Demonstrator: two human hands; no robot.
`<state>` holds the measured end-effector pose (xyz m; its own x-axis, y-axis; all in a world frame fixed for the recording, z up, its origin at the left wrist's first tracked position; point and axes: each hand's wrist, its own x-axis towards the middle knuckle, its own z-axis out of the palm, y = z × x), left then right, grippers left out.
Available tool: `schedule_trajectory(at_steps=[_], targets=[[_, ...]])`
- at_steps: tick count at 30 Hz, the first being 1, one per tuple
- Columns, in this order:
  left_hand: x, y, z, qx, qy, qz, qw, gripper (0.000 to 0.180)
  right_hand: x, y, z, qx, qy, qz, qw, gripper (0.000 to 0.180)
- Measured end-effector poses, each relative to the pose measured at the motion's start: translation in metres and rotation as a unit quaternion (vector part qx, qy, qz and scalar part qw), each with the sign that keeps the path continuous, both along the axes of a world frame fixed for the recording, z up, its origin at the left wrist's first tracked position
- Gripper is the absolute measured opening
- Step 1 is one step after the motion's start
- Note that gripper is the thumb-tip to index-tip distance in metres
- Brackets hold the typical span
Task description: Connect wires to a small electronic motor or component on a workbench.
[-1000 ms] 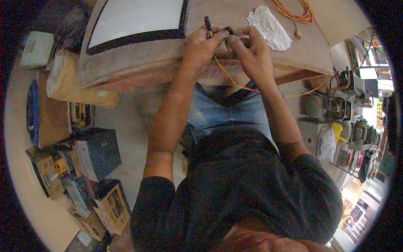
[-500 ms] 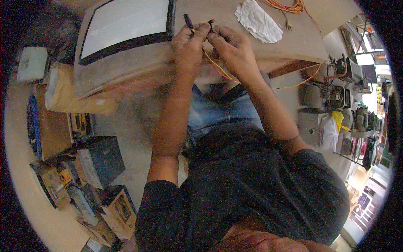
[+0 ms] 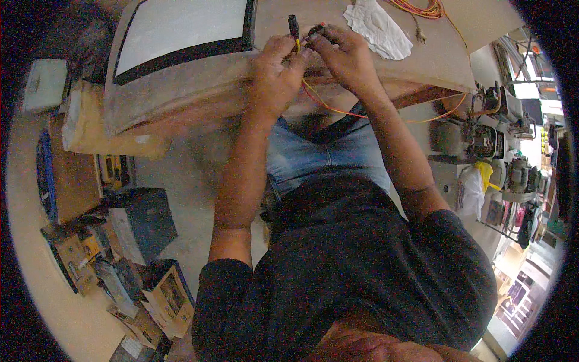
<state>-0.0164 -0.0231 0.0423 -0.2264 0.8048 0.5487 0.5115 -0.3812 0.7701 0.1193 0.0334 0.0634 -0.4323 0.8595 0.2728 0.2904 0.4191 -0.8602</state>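
My left hand [image 3: 278, 66] is closed around a yellow wire with a black, plug-like end [image 3: 294, 26], which sticks up past the fingertips. Close beside it, my right hand [image 3: 348, 58] pinches a small black piece with a red tip [image 3: 316, 29]; its exact kind is too small to make out. Thin red and yellow wires [image 3: 322, 104] hang below the hands in a loop and run off to the right. Both hands are held over the near edge of the brown table [image 3: 295, 81], fingertips almost touching.
A black-framed white panel [image 3: 187, 30] lies on the table at left, and a crumpled white cloth [image 3: 379, 29] at right. Behind the cloth is a coiled orange cable [image 3: 425, 9]. Boxes [image 3: 142, 226] stand on the floor at left; machines [image 3: 485, 139] line the right side.
Both hands have shifted slightly right, the right one more, widening the space between them. The black end in my left hand now points more upright, and the wire loop shows more.
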Motion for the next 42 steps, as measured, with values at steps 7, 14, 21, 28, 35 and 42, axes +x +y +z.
schedule_trajectory(at_steps=[7,14,21,28,35,42], targets=[[0.020,0.001,-0.011,-0.067,-0.272,0.077,0.957,0.016,-0.003,0.003,0.005,-0.062,0.004,0.010,0.998,0.026],[0.012,0.013,-0.030,-0.051,-0.354,0.057,0.932,0.016,-0.001,0.000,0.005,-0.130,0.000,0.064,0.989,0.026],[-0.005,0.010,-0.023,-0.101,-0.283,0.007,0.954,0.017,0.004,0.046,-0.009,-0.173,0.013,0.260,0.950,0.038],[0.013,0.004,-0.007,-0.091,-0.251,-0.012,0.964,0.016,-0.002,0.103,-0.002,0.187,-0.116,0.240,0.945,0.042],[0.010,0.029,-0.049,-0.155,-0.235,0.061,0.958,0.024,-0.014,0.041,0.048,-0.097,0.056,0.112,0.987,0.052],[0.018,0.028,-0.029,-0.143,-0.018,0.165,0.976,0.024,-0.006,0.043,0.006,-0.129,0.186,0.039,0.973,0.049]])
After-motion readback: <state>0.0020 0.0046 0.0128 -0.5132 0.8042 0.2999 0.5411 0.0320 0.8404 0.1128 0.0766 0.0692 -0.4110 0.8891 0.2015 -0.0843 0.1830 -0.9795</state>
